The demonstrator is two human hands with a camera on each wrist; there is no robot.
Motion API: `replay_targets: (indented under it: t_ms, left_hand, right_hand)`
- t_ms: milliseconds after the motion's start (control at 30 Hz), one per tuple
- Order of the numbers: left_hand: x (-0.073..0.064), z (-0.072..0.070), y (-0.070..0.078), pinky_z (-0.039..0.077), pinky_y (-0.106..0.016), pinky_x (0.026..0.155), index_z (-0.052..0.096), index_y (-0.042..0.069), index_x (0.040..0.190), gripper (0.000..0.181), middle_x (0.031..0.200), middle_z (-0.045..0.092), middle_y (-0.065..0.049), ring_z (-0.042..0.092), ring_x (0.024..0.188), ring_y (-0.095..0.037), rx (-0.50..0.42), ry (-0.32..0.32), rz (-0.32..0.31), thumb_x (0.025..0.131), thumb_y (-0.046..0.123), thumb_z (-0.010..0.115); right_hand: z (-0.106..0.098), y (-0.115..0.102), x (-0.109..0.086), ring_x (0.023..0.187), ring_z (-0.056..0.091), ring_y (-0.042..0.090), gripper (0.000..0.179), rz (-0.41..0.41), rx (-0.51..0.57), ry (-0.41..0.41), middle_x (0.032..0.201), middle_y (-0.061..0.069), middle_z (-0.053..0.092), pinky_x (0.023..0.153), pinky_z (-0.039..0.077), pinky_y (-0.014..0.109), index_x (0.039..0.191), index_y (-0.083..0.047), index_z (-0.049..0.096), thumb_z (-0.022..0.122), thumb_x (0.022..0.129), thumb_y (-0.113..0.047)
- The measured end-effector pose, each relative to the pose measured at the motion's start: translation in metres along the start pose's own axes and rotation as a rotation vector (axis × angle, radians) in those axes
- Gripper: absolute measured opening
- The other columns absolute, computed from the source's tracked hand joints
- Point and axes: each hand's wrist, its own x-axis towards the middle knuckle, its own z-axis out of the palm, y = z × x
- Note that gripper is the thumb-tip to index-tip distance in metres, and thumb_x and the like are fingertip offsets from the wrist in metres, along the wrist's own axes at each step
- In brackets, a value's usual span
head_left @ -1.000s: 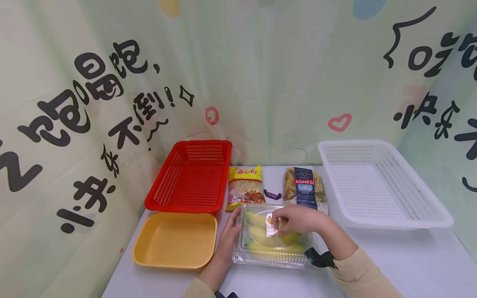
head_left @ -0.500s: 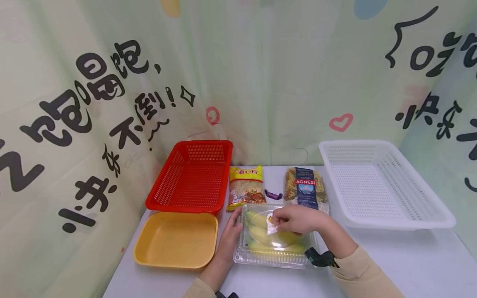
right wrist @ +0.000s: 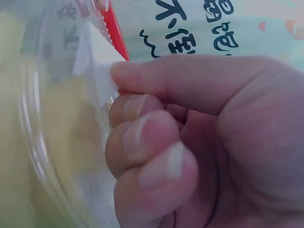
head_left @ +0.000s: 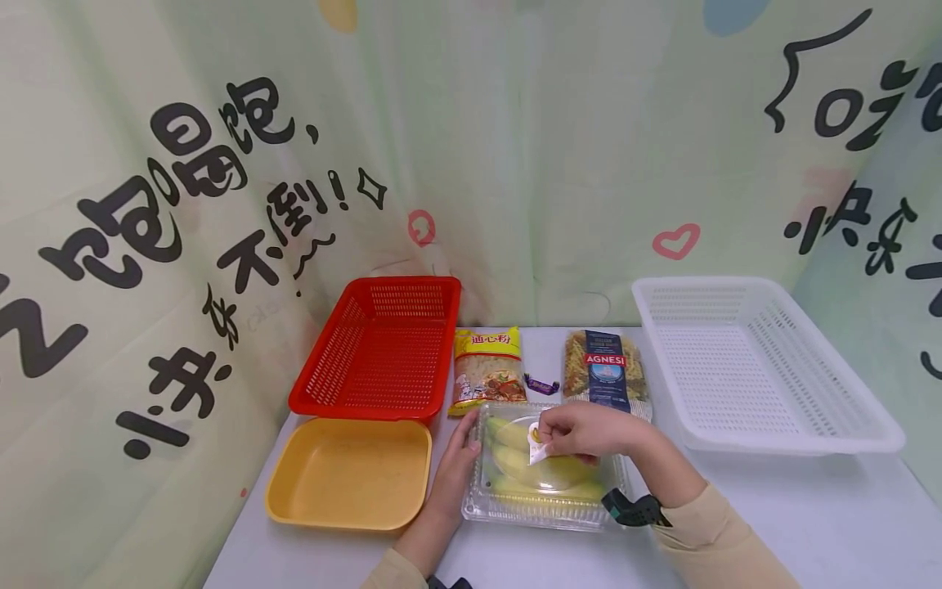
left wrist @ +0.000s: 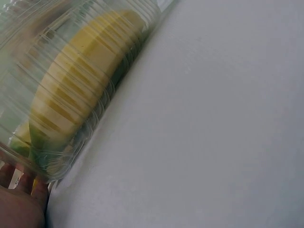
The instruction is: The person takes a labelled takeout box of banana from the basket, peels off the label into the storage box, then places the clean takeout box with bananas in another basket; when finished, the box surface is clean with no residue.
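A clear plastic clamshell box with yellow bananas inside sits on the table in front of me. On its lid is a white sticker label, partly lifted. My right hand pinches the label's edge between thumb and index finger, the other fingers curled in; the right wrist view shows the label pulled up from the lid. Against the box's left side rests my left hand, fingers extended along the wall. In the left wrist view its fingertips touch a box corner.
Left of the box stand a yellow tray and a red basket. A white basket is at the right. Behind the box lie a macaroni bag, a purple-wrapped candy and an Agnesi pasta bag.
The label's lower right part has come up off the lid in my right hand's pinch. The left hand and box hold their place; the head view has shifted slightly.
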Motion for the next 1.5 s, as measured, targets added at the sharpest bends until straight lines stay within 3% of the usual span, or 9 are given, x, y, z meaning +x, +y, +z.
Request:
replay_targets:
  t_ms: [267,500,667,833,1033,1267,1500]
  left_hand:
    - [0.0,0.0,0.0,0.016,-0.049,0.124,0.028,0.029,0.156,0.058,0.166,0.019,-0.001,0.015,0.153,-0.027,0.011,0.003,-0.005,0.1,0.026,0.041]
    - [0.0,-0.001,0.0,0.016,-0.042,0.122,0.029,0.028,0.155,0.058,0.165,0.021,-0.002,0.017,0.152,-0.024,0.0,-0.007,0.012,0.099,0.024,0.042]
    - [0.0,-0.001,-0.001,0.019,-0.037,0.12,0.03,0.029,0.155,0.057,0.164,0.023,-0.001,0.018,0.152,-0.023,0.023,-0.008,0.011,0.099,0.024,0.041]
    - [-0.001,0.002,-0.001,0.014,-0.045,0.123,0.031,0.026,0.154,0.056,0.165,0.023,-0.003,0.014,0.153,-0.026,0.086,0.015,0.014,0.1,0.02,0.04]
    - [0.0,0.001,-0.002,0.012,-0.045,0.124,0.033,0.027,0.154,0.056,0.165,0.023,-0.002,0.011,0.154,-0.024,0.102,0.031,0.012,0.099,0.018,0.04]
    - [0.001,0.002,-0.002,0.01,-0.049,0.124,0.033,0.028,0.154,0.055,0.165,0.022,-0.001,0.009,0.155,-0.025,0.101,0.035,0.0,0.1,0.018,0.039]
    - [0.002,0.002,-0.002,0.012,-0.048,0.124,0.033,0.027,0.154,0.055,0.165,0.023,0.0,0.011,0.154,-0.024,0.097,0.035,0.0,0.1,0.019,0.041]
  right_hand:
    - [0.002,-0.001,0.001,0.041,0.041,0.008,0.012,0.028,-0.081,0.004,0.057,-0.008,0.042,0.042,0.038,0.023,0.083,-0.016,0.063,0.061,0.096,-0.014]
    - [0.0,-0.001,0.003,0.055,0.041,0.007,0.017,-0.005,-0.136,0.034,0.061,-0.009,0.044,0.053,0.035,0.023,0.08,-0.017,0.059,0.058,0.097,-0.015]
    - [-0.001,0.0,0.003,0.054,0.038,0.01,0.015,0.037,-0.015,0.041,0.061,-0.006,0.042,0.051,0.033,0.024,0.083,-0.013,0.06,0.056,0.098,-0.014]
    - [-0.003,0.001,0.003,0.049,0.033,0.013,0.011,0.111,0.117,0.122,0.058,-0.003,0.04,0.047,0.03,0.026,0.092,-0.01,0.062,0.055,0.099,-0.015]
    - [-0.005,-0.003,0.002,0.043,0.034,0.011,0.013,0.149,0.137,0.106,0.057,-0.002,0.047,0.043,0.03,0.023,0.096,-0.01,0.064,0.059,0.098,-0.021]
    - [-0.007,0.001,0.002,0.041,0.035,0.009,0.021,0.129,0.218,0.102,0.06,0.0,0.059,0.041,0.032,0.022,0.09,-0.006,0.066,0.056,0.1,-0.022]
    - [-0.008,0.012,0.005,0.041,0.033,0.008,0.02,0.112,0.396,0.108,0.055,-0.004,0.052,0.041,0.029,0.021,0.101,-0.004,0.068,0.06,0.098,-0.021]
